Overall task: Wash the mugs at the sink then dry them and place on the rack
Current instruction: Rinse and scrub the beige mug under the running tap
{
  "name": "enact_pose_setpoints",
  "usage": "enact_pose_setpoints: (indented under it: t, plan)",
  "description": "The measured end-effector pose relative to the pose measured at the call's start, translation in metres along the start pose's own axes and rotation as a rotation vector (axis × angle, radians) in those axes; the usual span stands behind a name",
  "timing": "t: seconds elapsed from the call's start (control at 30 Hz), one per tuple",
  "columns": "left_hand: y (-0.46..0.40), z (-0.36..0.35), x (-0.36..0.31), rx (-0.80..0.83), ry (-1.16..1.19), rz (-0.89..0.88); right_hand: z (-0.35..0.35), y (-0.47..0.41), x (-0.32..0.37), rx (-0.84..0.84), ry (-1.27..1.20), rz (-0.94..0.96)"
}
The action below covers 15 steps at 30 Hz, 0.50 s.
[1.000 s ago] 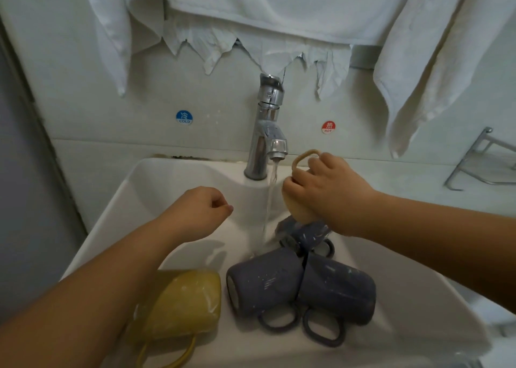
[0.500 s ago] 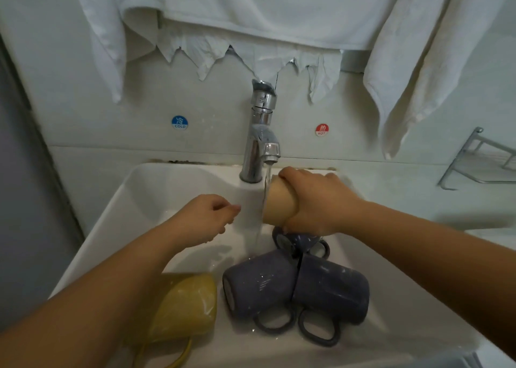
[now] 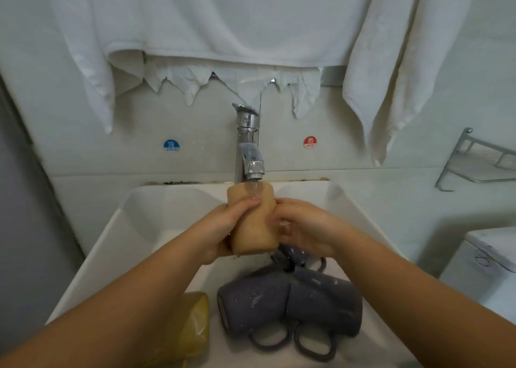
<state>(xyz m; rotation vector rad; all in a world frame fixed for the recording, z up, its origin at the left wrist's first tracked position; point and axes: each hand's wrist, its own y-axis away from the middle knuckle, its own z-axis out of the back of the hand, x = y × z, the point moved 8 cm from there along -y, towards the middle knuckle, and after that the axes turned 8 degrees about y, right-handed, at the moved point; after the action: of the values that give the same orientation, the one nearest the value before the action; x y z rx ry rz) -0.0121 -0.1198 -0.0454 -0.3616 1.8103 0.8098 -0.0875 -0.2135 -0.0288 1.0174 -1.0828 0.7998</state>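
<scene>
A tan mug (image 3: 255, 228) is under the running faucet (image 3: 249, 155), water falling on it. My left hand (image 3: 223, 229) grips its left side and my right hand (image 3: 303, 228) holds its right side. Below in the white sink (image 3: 117, 244) lie two grey-purple mugs (image 3: 254, 302) (image 3: 325, 303) on their sides, handles toward me. A third grey mug (image 3: 293, 254) lies behind them, partly hidden by my right hand. A yellow mug (image 3: 192, 325) lies at the lower left, partly hidden by my left forearm.
White towels (image 3: 223, 24) hang on the wall above the faucet. A metal wall rack (image 3: 480, 163) is fixed at the right. A white toilet tank (image 3: 485, 258) stands at the lower right. Cold and hot stickers flank the faucet.
My right hand brought the tan mug from beside the spout to under the stream. My left hand, free before, now grips the mug's left side.
</scene>
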Motion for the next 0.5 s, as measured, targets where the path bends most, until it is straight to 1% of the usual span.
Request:
enact_pose_setpoints:
  t: [0.03,0.07,0.1,0.13,0.17,0.2,0.27,0.33,0.37,0.5]
  plan:
    - [-0.002,-0.003,-0.005,0.005,-0.095,-0.031,0.012,0.004,-0.001,-0.025,-0.046,0.003]
    - [-0.004,-0.005,-0.011,-0.011,-0.224,-0.076,0.027,0.007,-0.002,-0.099,-0.043,-0.003]
    - [-0.005,-0.007,-0.018,-0.042,-0.38,-0.132,0.045,0.011,-0.004,-0.209,-0.017,-0.024]
    - [-0.007,-0.01,-0.025,-0.072,-0.563,-0.186,0.06,0.015,-0.007,-0.319,0.001,-0.049]
    - [-0.008,-0.014,-0.03,-0.091,-0.76,-0.225,0.071,0.02,-0.009,-0.393,-0.005,-0.071]
    - [-0.008,-0.02,-0.034,-0.097,-0.943,-0.255,0.078,0.023,-0.012,-0.431,-0.019,-0.087]
    - [-0.005,-0.028,-0.037,-0.114,-1.215,-0.297,0.085,0.028,-0.015,-0.455,-0.003,-0.104]
    - [-0.001,-0.034,-0.038,-0.138,-1.369,-0.336,0.086,0.03,-0.015,-0.462,0.045,-0.103]
    - [0.001,-0.037,-0.039,-0.15,-1.45,-0.373,0.086,0.031,-0.014,-0.463,0.068,-0.096]
    - [0.012,-0.044,-0.044,-0.188,-1.918,-0.544,0.079,0.029,-0.006,-0.449,0.16,-0.042]
